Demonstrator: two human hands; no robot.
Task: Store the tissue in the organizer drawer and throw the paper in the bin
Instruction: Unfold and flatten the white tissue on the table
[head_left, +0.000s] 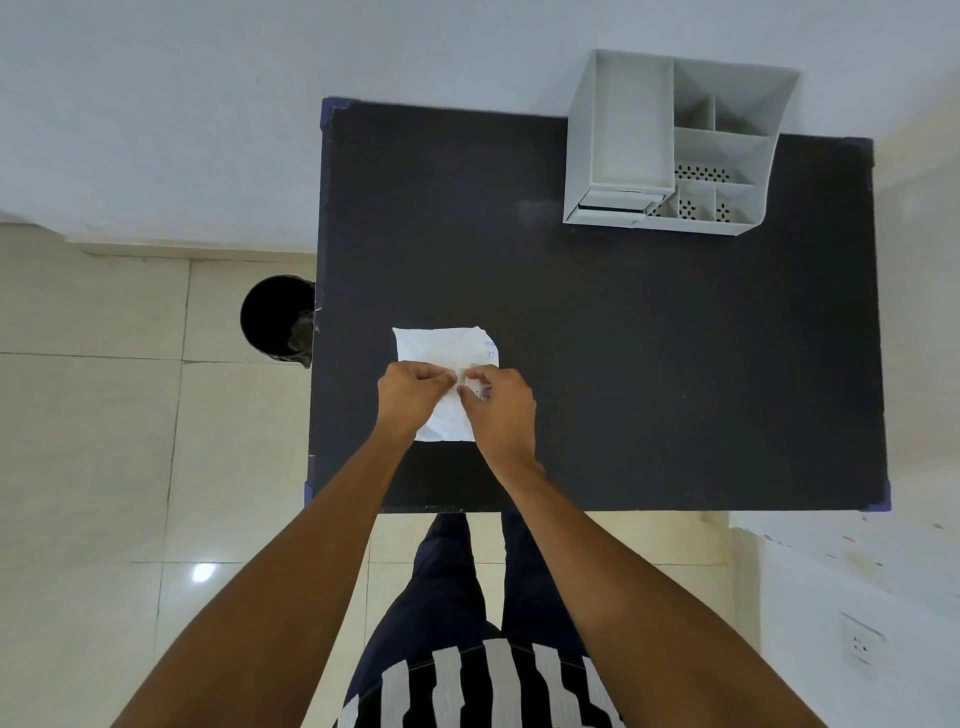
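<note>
A white sheet with faint blue print at its right edge (441, 348) lies flat on the black table (649, 338), near the front left. I cannot tell whether it is the tissue or the paper. My left hand (408, 392) and my right hand (501, 408) rest on its near half, fingertips meeting and pinching at its middle, where a small fold rises. The white organizer (670, 145) stands at the table's far right; its drawer front (613, 205) faces me, low on its left side. The black bin (275, 317) sits on the floor against the table's left edge.
The organizer has a long tray on the left and several small perforated compartments on the right. Pale floor tiles surround the table. A white wall runs behind it, and a wall socket (862, 644) shows at the lower right. My legs stand at the table's front edge.
</note>
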